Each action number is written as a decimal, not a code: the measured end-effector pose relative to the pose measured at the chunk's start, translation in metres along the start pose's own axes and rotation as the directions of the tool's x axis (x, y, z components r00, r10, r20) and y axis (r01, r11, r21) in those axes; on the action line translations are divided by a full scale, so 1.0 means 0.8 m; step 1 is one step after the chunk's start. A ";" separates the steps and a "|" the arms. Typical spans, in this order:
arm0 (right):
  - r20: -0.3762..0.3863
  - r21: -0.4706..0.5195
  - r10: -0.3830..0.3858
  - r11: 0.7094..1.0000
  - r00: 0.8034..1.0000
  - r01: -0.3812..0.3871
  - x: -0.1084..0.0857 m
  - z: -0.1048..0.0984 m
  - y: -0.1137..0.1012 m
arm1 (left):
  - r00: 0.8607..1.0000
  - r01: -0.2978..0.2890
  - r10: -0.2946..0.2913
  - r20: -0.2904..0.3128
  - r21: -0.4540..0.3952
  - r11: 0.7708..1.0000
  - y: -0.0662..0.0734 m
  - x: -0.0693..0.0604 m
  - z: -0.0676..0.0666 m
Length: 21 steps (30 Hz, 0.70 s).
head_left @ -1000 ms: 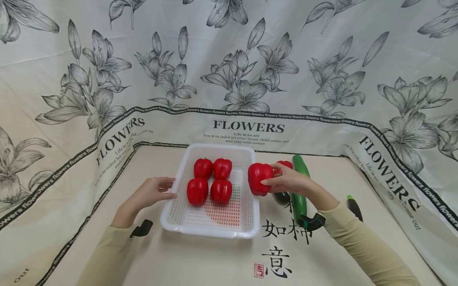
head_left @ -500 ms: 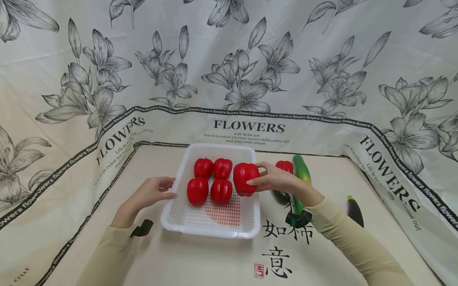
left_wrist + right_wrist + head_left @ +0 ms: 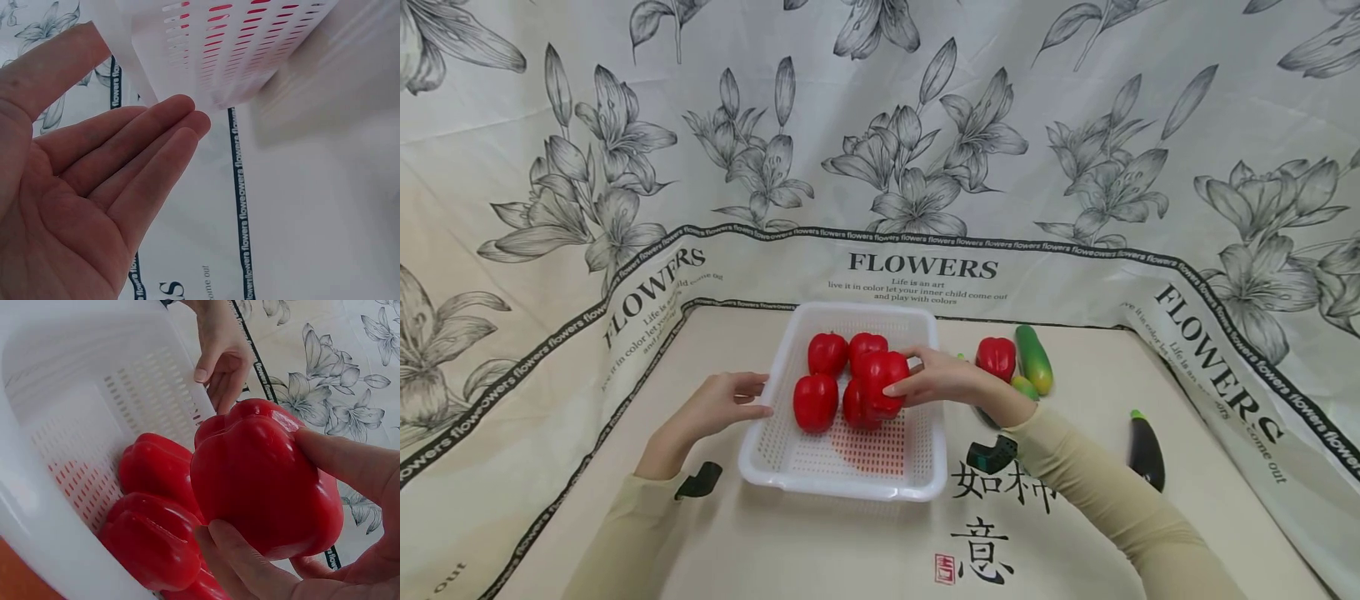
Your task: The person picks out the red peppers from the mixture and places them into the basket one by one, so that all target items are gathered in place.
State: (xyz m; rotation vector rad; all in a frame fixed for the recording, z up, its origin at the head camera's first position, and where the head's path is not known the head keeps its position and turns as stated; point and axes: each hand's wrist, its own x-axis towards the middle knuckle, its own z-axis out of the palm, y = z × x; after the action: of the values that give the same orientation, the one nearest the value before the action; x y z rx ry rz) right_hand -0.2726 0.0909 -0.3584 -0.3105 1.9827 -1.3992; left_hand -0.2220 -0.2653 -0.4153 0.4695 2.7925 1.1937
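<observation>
My right hand (image 3: 943, 379) grips a red bell pepper (image 3: 883, 377) above the white plastic basket (image 3: 842, 490). In the right wrist view, thumb and fingers curve round this held pepper (image 3: 259, 481). Several more red bell peppers (image 3: 815, 404) lie in the basket toward its left and back; the held one partly covers one of them in the head view. At the basket's left rim is my left hand (image 3: 722, 402). The left wrist view shows its fingers (image 3: 156, 169) nearly straight beside the perforated basket wall, its thumb near the rim, nothing gripped.
Right of the basket lie another red bell pepper (image 3: 996, 358), a long green-and-yellow vegetable (image 3: 1033, 360) and a smaller green-yellow piece (image 3: 1025, 387). A dark eggplant (image 3: 1146, 450) is farther right. Something dark is partly hidden under the right forearm. Flower-printed cloth (image 3: 917, 287) encloses the table.
My right hand has carried the red bell pepper leftward from the basket's right rim to above the peppers inside, slightly lower at the end. The left hand has stayed put.
</observation>
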 end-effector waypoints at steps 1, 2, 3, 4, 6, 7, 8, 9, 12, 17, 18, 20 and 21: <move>0.007 -0.004 -0.002 1.000 1.000 0.002 0.002 0.002 -0.001 | 1.000 -0.002 0.002 -0.001 0.001 1.000 0.000 0.000 0.000; 0.012 -0.006 -0.002 1.000 1.000 0.002 0.003 0.005 -0.002 | 1.000 -0.003 0.003 0.000 0.000 1.000 0.000 0.000 0.000; 0.018 -0.005 -0.003 1.000 1.000 0.004 0.005 0.007 -0.003 | 1.000 -0.003 0.003 0.000 0.000 1.000 0.000 0.000 0.000; 0.025 -0.002 -0.005 1.000 1.000 0.006 0.008 0.009 -0.003 | 1.000 -0.003 0.003 0.001 -0.002 1.000 0.000 0.000 0.000; 0.039 -0.003 -0.007 1.000 0.999 0.007 0.014 0.011 -0.003 | 1.000 -0.001 0.001 0.001 -0.003 1.000 0.000 0.000 -0.001; 0.046 0.004 -0.004 1.000 0.999 0.004 0.018 0.012 -0.002 | 1.000 0.000 0.000 0.001 -0.003 1.000 0.001 0.000 0.000; 0.049 0.010 0.000 1.000 0.999 -0.001 0.022 0.013 -0.001 | 1.000 0.003 -0.003 0.002 -0.004 1.000 0.001 0.000 0.000; 0.055 0.016 0.005 1.000 0.998 -0.006 0.025 0.015 0.000 | 1.000 0.005 -0.005 0.001 -0.003 1.000 0.001 0.000 0.000; 0.070 0.019 0.019 1.000 0.997 -0.020 0.033 0.020 -0.001 | 1.000 0.011 -0.011 0.000 -0.001 1.000 0.003 0.000 0.000; 0.080 -0.015 0.040 0.999 0.996 -0.039 0.044 0.029 -0.002 | 1.000 0.008 -0.008 -0.001 -0.002 1.000 0.004 -0.001 -0.001; 0.081 -0.017 0.049 0.999 0.995 -0.048 0.045 0.031 -0.002 | 1.000 0.006 -0.006 -0.002 -0.001 1.000 0.004 -0.001 -0.001; 0.093 -0.021 0.063 0.998 0.994 -0.061 0.048 0.034 -0.003 | 1.000 0.005 -0.005 -0.001 -0.003 1.000 0.004 -0.001 -0.001; 0.101 -0.019 0.067 0.998 0.993 -0.065 0.050 0.036 -0.004 | 1.000 0.006 -0.006 -0.002 -0.003 1.000 0.004 -0.001 -0.001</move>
State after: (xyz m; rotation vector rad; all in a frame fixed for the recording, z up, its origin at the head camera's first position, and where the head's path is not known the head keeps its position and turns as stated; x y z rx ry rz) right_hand -0.2840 0.0468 -0.3766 -0.3139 1.9045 -1.3019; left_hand -0.2206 -0.2642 -0.4126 0.4597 2.7910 1.1980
